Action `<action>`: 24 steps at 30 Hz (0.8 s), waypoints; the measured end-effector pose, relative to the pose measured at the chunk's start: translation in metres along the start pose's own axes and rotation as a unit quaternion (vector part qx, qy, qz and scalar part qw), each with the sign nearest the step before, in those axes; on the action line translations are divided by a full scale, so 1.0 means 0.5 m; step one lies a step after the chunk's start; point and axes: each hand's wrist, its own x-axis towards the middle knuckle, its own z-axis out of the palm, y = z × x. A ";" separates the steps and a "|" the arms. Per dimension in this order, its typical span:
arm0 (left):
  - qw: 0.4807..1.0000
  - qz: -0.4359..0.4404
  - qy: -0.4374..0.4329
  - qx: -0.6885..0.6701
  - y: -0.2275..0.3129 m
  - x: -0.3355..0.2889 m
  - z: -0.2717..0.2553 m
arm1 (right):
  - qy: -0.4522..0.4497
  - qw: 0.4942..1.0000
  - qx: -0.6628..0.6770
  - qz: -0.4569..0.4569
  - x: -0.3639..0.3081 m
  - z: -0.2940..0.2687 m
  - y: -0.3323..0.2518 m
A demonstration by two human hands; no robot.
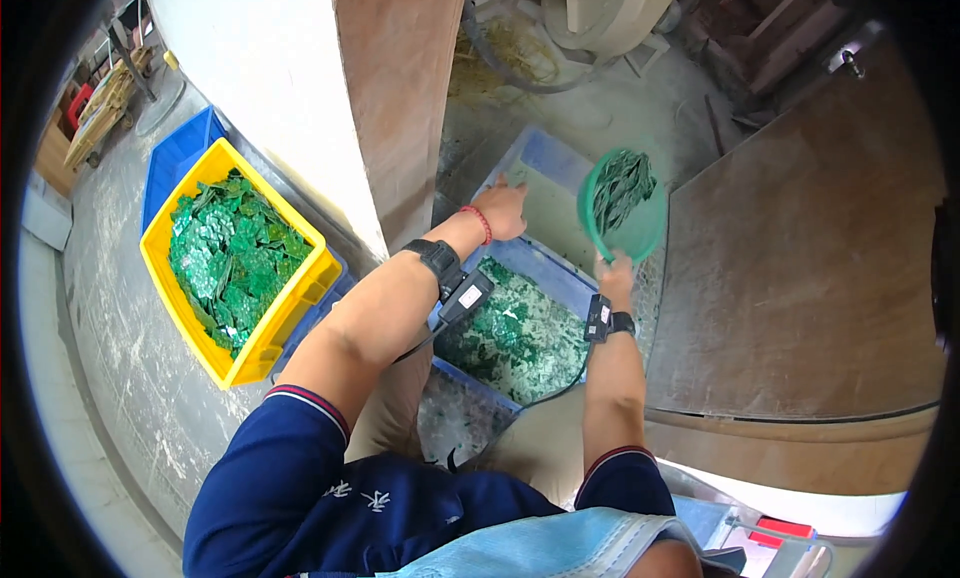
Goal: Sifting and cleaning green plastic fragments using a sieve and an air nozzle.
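My right hand (615,270) grips the near rim of a round green plastic basket (655,223). Dark green flat pieces (622,193) lie against its far side, and the basket is tilted. To its left, my left hand (502,207) reaches over a blue bin (555,158) dusted with pale powder. Its fingers are partly stretched out and apart, holding nothing. Nearer to me, a second blue bin (575,288) contains shiny green flakes (505,323) mixed with whitish powder. A strapped device sits on each of my wrists.
A yellow bin (318,276) full of shiny green flakes (235,253) stands at the left, by a blue bin (180,158). A wooden post (395,88) rises between it and my work. At the right is a brown wooden panel (800,248); machinery (600,18) stands far off.
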 end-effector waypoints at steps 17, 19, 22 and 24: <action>0.999 -0.004 -0.039 0.001 0.000 -0.004 -0.005 | -0.092 0.976 -0.169 0.102 0.010 -0.021 -0.019; 0.999 -0.005 -0.036 0.002 0.001 -0.009 -0.006 | -0.089 0.981 -0.125 0.116 -0.007 -0.023 -0.034; 0.999 -0.020 -0.024 0.005 -0.001 -0.011 -0.003 | -0.077 0.984 -0.021 0.161 -0.017 -0.012 -0.051; 1.000 -0.018 0.008 -0.019 -0.002 -0.009 0.000 | -0.020 0.943 0.228 0.241 -0.012 -0.003 -0.057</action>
